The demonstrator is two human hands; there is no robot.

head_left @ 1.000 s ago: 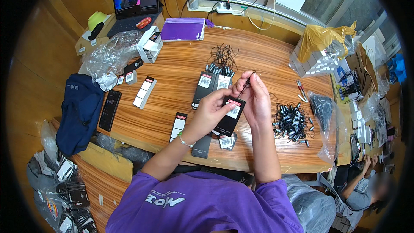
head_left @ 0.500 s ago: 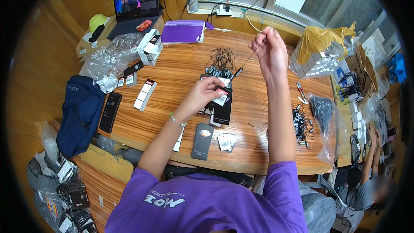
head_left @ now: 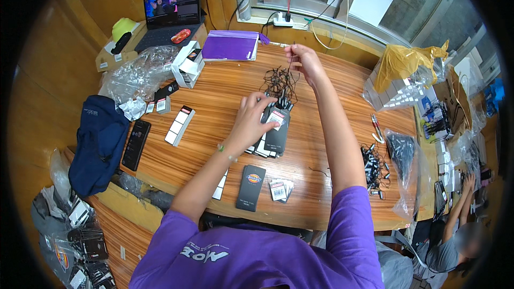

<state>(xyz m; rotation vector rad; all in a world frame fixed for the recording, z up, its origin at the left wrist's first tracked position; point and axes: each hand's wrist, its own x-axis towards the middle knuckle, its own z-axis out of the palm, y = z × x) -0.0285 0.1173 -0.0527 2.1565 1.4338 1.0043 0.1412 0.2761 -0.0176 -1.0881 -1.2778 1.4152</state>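
Note:
A pile of dark hang tags, some with white barcode stickers, lies at the middle of the wooden table. My left hand rests over its left side, fingers apart, thumb touching the sticker of the top tag. Beyond the pile, my right hand is raised with fingertips pinched on a thin black string that runs down toward the tags. Tangled black strings with small grey ends spread from the pile's far edge. Nearer me lie a single dark tag and several white barcode labels.
Loose strings, red-handled snips and a plastic bag lie to the right. A strip stack of white labels, a phone and a blue pouch are left. Behind stand a laptop and purple notebook. Another person's hands show far right.
My right hand has come down and left, toward the string tangle. My left hand has spread its fingers, and the tag it held now lies on the pile.

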